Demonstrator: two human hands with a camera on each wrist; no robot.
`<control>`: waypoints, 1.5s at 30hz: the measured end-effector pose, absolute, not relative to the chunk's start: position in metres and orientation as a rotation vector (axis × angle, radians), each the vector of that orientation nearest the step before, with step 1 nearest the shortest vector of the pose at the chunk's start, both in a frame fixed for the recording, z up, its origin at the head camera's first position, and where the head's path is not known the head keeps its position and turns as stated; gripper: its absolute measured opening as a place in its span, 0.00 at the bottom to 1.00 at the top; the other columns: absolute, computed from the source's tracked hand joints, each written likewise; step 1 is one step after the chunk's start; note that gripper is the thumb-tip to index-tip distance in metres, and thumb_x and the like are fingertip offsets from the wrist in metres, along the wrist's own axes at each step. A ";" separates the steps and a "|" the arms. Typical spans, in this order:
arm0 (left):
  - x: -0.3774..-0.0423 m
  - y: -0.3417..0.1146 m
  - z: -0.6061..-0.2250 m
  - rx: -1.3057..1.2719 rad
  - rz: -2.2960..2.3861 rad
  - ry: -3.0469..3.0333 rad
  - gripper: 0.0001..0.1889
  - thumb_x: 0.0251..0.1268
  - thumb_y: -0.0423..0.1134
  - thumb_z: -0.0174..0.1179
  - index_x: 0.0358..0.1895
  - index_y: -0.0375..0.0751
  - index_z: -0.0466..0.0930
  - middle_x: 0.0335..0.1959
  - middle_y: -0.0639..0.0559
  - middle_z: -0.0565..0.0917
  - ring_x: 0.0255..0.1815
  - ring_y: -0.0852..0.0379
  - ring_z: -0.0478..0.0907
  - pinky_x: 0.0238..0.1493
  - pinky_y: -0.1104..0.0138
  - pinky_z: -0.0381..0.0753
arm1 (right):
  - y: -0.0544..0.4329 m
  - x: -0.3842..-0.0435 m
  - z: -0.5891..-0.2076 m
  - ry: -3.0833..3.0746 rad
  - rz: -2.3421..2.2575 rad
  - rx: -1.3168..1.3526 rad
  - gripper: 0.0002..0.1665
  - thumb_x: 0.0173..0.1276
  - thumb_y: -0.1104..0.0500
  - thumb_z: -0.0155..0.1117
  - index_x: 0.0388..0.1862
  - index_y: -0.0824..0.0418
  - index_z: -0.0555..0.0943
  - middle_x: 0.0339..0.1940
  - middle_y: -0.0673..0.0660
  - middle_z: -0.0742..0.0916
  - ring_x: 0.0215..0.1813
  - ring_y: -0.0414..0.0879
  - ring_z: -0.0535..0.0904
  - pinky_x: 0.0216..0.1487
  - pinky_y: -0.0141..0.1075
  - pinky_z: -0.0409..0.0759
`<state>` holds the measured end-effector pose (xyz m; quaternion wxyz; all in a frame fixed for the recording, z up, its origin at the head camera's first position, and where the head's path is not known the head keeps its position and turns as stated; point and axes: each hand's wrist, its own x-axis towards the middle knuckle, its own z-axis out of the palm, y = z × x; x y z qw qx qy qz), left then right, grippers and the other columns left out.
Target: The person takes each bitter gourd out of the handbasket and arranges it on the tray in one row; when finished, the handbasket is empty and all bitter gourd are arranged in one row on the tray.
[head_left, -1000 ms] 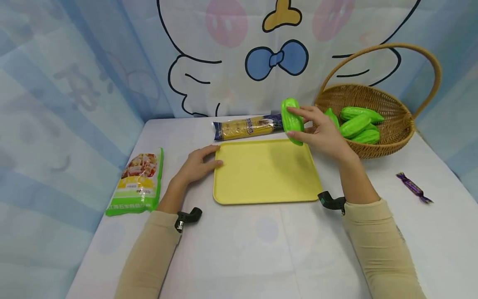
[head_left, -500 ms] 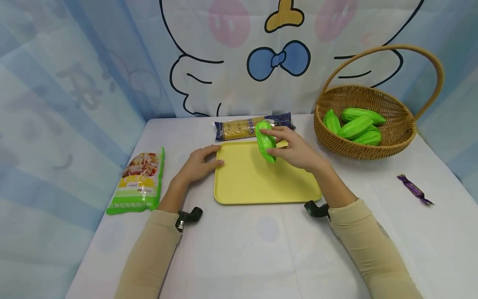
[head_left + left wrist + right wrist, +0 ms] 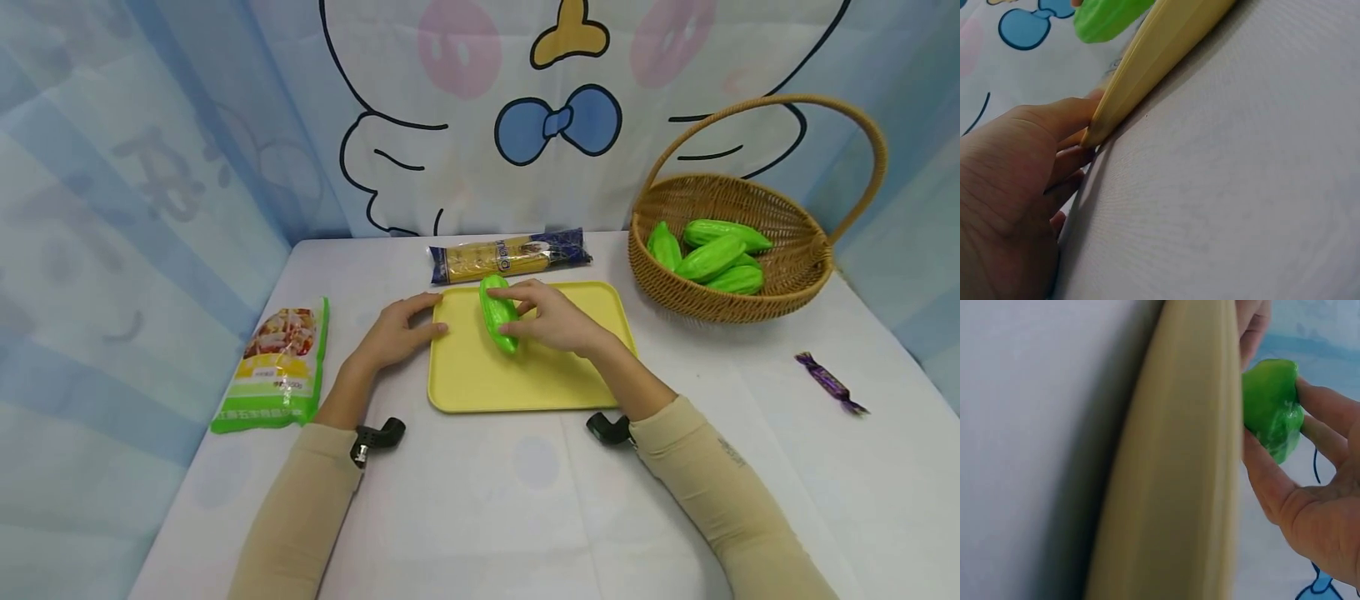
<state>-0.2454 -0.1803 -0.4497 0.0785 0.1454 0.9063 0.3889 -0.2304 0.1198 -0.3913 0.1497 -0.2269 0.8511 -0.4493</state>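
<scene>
A yellow rectangular tray point(image 3: 566, 375) lies in the middle of the table. My left hand point(image 3: 400, 331) holds the tray's far left corner, its thumb over the rim and the other fingers along the outer side in the left wrist view. Over the tray's left half, my right hand point(image 3: 552, 318) pinches a shiny green ridged fruit point(image 3: 497, 312) between thumb and fingers. The right wrist view shows the fruit point(image 3: 1272, 406) beyond the tray wall point(image 3: 1172, 462), thumb on one side and fingertips on the other. Part of the fruit is hidden by that wall.
A wicker basket point(image 3: 802, 275) with a tall handle stands at the back right, holding several similar green fruits point(image 3: 712, 257). A pack of dry noodles point(image 3: 510, 256) lies behind the tray. A green-and-white food bag point(image 3: 277, 367) is at the left, a purple-wrapped candy point(image 3: 831, 383) at the right.
My right hand has carried the green fruit from near the basket leftward and lower, over the tray, uncovering the noodle pack's right end. My left hand has stayed at the tray corner.
</scene>
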 end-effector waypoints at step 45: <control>-0.246 -0.185 -0.449 0.389 1.218 2.711 0.25 0.81 0.48 0.56 0.76 0.51 0.72 0.80 0.45 0.68 0.83 0.43 0.61 0.85 0.46 0.55 | 0.068 -0.233 -0.399 2.319 -1.082 -0.823 0.42 0.70 0.49 0.74 0.80 0.52 0.70 0.76 0.60 0.72 0.57 0.51 0.84 0.54 0.38 0.86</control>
